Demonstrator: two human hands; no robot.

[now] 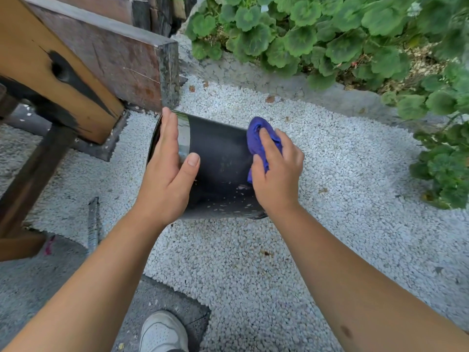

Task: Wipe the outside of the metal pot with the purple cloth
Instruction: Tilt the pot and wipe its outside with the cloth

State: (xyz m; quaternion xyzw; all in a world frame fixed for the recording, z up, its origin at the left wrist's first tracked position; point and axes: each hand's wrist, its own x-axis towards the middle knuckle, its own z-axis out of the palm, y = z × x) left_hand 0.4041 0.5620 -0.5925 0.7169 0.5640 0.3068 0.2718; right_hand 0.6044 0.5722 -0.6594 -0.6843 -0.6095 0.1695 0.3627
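Observation:
The metal pot point(218, 158) is dark and shiny, tipped on its side above the white gravel, its open mouth facing left. My left hand point(167, 171) grips it at the rim, fingers along the mouth edge and thumb across the side wall. My right hand point(276, 174) presses a bunched purple cloth point(258, 138) against the pot's right end, near its base. Pale specks dot the lower part of the pot's wall. The pot's base and inside are hidden.
White gravel point(330, 199) covers the ground. A wooden bench or table with dark legs point(76, 80) stands at the left, close to the pot's mouth. Green leafy plants point(330, 34) line the far and right sides. My white shoe point(162, 331) is at the bottom.

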